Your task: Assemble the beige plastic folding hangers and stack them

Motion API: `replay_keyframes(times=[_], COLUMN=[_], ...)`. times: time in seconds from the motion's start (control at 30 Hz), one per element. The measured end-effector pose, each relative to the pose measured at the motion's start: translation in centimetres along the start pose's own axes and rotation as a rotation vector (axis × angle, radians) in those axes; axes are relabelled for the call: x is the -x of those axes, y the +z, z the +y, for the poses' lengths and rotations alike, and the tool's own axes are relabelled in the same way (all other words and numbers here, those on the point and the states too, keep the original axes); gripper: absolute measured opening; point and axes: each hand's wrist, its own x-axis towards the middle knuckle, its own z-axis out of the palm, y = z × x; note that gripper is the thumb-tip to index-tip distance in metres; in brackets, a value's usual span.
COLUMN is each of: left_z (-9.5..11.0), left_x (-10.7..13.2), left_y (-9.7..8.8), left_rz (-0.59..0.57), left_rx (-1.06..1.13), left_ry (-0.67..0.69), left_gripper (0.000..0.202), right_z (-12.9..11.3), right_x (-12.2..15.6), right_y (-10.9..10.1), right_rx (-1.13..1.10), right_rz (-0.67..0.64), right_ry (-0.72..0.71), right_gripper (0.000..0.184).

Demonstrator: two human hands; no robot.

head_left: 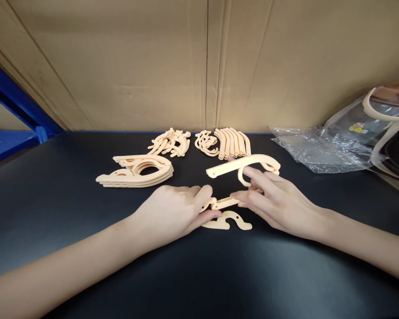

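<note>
My left hand [173, 210] and my right hand [272, 199] meet at the middle of a black table [69, 221]. Between them they pinch a cream plastic hanger part [224, 203], each hand closed on one end. The part's long curved arm [239, 165] rises behind my right fingers. A small cream hook piece [228, 221] lies flat on the table just below my fingertips.
A stack of cream hanger pieces [136, 173] lies at the left, with more piles [171, 142] and a row of curved pieces [231, 142] behind. Crinkled clear plastic bags [319, 148] sit at the right. A cardboard wall [199, 62] closes the back; blue shelving [9, 133] stands left.
</note>
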Motion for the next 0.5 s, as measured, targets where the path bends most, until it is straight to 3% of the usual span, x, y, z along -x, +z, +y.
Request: replay_keyframes(times=[0.13, 0.5], left_z=[-0.18, -0.13], left_x=[0.01, -0.2], left_y=[-0.02, -0.19], left_rz=[-0.056, -0.19], left_rx=[-0.066, 0.033], left_ry=[0.04, -0.028], left_gripper=[0.053, 0.047], right_z=[-0.04, -0.11], right_x=[0.01, -0.1], right_y=[0.06, 0.03], right_rx=[-0.018, 0.045], right_rz=[-0.006, 0.061], right_ry=[0.003, -0.019], right_gripper=[0.023, 0.02])
